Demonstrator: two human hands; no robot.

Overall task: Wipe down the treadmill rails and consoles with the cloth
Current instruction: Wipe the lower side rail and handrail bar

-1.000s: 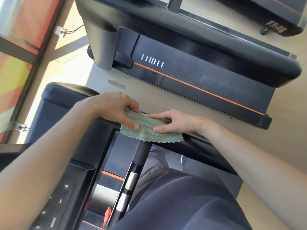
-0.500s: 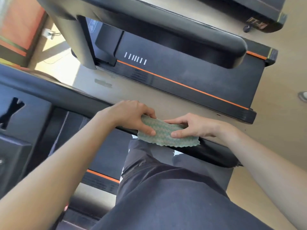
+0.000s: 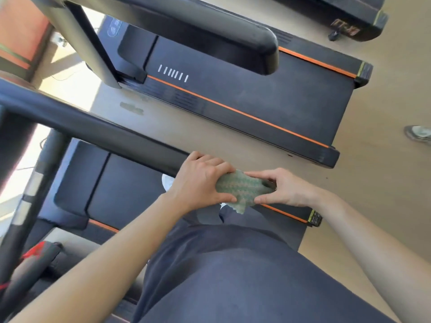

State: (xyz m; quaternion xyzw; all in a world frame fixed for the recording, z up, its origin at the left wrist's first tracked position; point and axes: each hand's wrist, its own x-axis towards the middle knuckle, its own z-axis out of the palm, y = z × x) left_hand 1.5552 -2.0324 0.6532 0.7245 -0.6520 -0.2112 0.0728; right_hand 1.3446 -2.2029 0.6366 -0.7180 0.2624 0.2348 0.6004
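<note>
Fingers [image 3: 215, 164] of my left hand [image 3: 200, 183] curl over one end of the green patterned cloth [image 3: 242, 190], thumb against its lower edge. Right hand [image 3: 284, 190] pinches the opposite end, index finger along the top, thumb below. Cloth is bunched between the two hands, one corner hanging loose beneath.

Position: at the near end of the dark treadmill rail [image 3: 105, 127], which runs off to upper left. Rail tip is hidden by hands and cloth, so contact cannot be confirmed.

Below: treadmill deck [image 3: 126, 183] with an orange stripe, and my dark trousers [image 3: 233, 276]. Beyond a strip of pale floor [image 3: 210, 134] stands a second treadmill [image 3: 256, 99] with its own handrail [image 3: 210, 31]. A shoe [image 3: 419, 135] shows at the right edge.
</note>
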